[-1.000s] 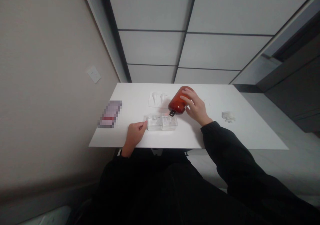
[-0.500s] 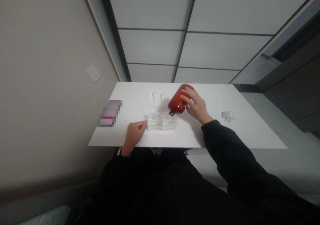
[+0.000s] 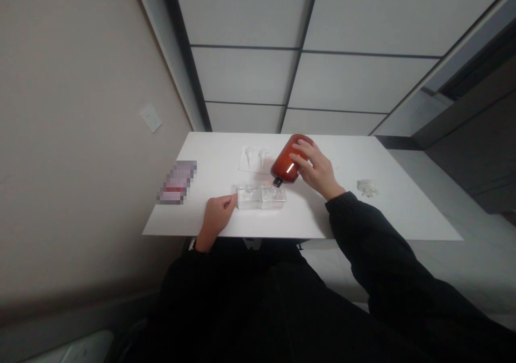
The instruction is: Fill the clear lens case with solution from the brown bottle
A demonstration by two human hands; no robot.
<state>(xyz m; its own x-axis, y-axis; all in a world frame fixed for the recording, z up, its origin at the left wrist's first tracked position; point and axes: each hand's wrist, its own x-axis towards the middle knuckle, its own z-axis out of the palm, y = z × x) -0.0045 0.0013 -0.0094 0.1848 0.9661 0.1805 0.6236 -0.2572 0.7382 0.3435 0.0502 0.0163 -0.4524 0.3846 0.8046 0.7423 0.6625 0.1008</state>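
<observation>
My right hand is wrapped round an amber-brown bottle, tipped with its black neck downward. That neck sits at the top of the right clear bottle; whether liquid flows cannot be seen. A second clear bottle, square-sided like the first, stands close against it on the left. My left hand rests on the table with curled fingers, its fingertips at the left clear bottle's side. Behind the bottles, two whitish pump tops lie on a white sheet.
The white table has its front edge near my body. A crumpled translucent piece lies on its right side, and a blurred-out pink item on its left. A beige wall with a socket borders the left; white panels rise behind.
Almost nothing differs. The amber bottle and my right hand have shifted very slightly, still tipped over the right clear bottle. My left hand has stayed in place.
</observation>
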